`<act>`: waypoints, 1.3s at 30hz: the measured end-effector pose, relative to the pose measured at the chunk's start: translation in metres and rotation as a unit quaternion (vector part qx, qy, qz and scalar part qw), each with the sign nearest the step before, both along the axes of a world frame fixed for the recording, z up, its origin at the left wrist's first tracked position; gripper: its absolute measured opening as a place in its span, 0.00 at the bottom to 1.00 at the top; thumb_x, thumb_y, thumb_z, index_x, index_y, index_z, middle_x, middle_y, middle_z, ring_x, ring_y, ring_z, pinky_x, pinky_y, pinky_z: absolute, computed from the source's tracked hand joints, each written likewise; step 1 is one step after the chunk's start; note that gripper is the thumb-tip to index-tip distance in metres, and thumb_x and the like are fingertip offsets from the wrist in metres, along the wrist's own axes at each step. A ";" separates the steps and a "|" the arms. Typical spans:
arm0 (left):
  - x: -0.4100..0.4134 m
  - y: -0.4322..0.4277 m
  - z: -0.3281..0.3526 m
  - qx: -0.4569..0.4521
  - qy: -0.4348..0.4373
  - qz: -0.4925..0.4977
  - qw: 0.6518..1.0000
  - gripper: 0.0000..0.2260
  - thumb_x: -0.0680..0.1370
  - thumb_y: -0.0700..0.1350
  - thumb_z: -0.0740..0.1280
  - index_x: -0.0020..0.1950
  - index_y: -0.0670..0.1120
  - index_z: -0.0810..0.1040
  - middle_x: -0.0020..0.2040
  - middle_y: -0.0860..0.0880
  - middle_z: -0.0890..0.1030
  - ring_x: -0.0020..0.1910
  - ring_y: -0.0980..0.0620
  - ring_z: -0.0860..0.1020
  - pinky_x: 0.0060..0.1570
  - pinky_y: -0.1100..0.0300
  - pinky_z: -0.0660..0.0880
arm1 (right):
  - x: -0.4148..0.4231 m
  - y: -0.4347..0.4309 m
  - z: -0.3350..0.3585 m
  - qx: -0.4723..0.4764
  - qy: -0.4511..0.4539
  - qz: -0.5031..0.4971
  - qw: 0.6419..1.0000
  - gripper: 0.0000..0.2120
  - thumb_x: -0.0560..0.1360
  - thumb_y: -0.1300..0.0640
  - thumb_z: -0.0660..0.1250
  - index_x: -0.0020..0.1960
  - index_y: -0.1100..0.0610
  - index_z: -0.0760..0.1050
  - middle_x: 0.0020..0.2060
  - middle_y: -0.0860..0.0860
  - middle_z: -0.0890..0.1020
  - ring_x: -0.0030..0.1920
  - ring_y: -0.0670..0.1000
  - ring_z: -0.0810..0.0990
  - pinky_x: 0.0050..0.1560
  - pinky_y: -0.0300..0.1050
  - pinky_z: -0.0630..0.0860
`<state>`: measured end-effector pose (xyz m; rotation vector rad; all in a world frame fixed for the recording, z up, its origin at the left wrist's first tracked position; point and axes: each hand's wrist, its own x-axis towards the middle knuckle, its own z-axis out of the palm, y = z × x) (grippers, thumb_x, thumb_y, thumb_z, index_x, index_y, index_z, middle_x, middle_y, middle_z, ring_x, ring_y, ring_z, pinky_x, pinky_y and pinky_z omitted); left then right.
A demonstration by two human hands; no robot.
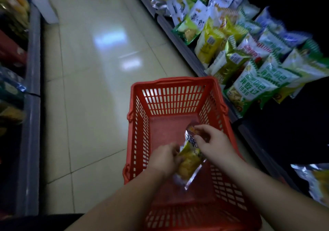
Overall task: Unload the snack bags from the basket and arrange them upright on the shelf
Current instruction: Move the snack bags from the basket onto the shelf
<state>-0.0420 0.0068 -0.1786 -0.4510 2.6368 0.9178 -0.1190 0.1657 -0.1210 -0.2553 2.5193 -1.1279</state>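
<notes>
1 snack bag (189, 161) in both hands, over 1 red basket (170, 95)

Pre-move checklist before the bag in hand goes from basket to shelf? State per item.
1. Left hand grips snack bag: ok.
2. Right hand pinches the bag's top end: ok.
3. Bag clear of basket walls: ok, held mid-basket.
4. No other bags left in basket: cannot tell; the visible floor is bare, but the arms hide the rest.
5. Free gap on shelf: cannot tell; the nearest row is crowded.
6. Shelved bags upright: not ok, several lean or lie flat.
</notes>
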 end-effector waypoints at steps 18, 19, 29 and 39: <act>0.054 0.037 0.258 0.412 0.266 0.112 0.864 0.11 0.80 0.35 0.68 0.60 0.44 0.83 0.47 0.49 0.86 0.42 0.60 0.84 0.40 0.68 0.78 | 0.065 0.063 0.214 -0.329 -0.083 -0.133 0.931 0.26 0.70 0.71 0.76 0.63 0.50 0.81 0.56 0.49 0.84 0.51 0.50 0.86 0.45 0.48 0.85; 0.059 0.046 0.265 0.418 0.270 0.115 0.860 0.11 0.80 0.34 0.68 0.59 0.44 0.83 0.48 0.48 0.87 0.44 0.58 0.85 0.42 0.67 0.79 | 0.068 0.072 0.218 -0.335 -0.073 -0.127 0.931 0.26 0.70 0.71 0.76 0.62 0.49 0.81 0.57 0.49 0.84 0.53 0.51 0.86 0.47 0.51 0.85; 0.064 0.121 0.294 0.356 0.280 0.047 0.890 0.13 0.79 0.30 0.67 0.55 0.45 0.85 0.42 0.48 0.86 0.38 0.59 0.82 0.39 0.69 0.76 | 0.083 0.156 0.218 -0.411 -0.049 -0.152 0.898 0.26 0.75 0.73 0.69 0.64 0.48 0.80 0.62 0.51 0.82 0.56 0.55 0.85 0.51 0.59 0.84; 0.037 0.170 0.339 0.194 0.225 -0.039 0.954 0.20 0.77 0.42 0.73 0.67 0.57 0.77 0.47 0.50 0.84 0.39 0.62 0.82 0.40 0.70 0.77 | 0.085 0.207 0.239 -0.377 -0.012 -0.124 0.918 0.22 0.74 0.63 0.76 0.64 0.45 0.80 0.61 0.47 0.81 0.51 0.44 0.85 0.43 0.41 0.82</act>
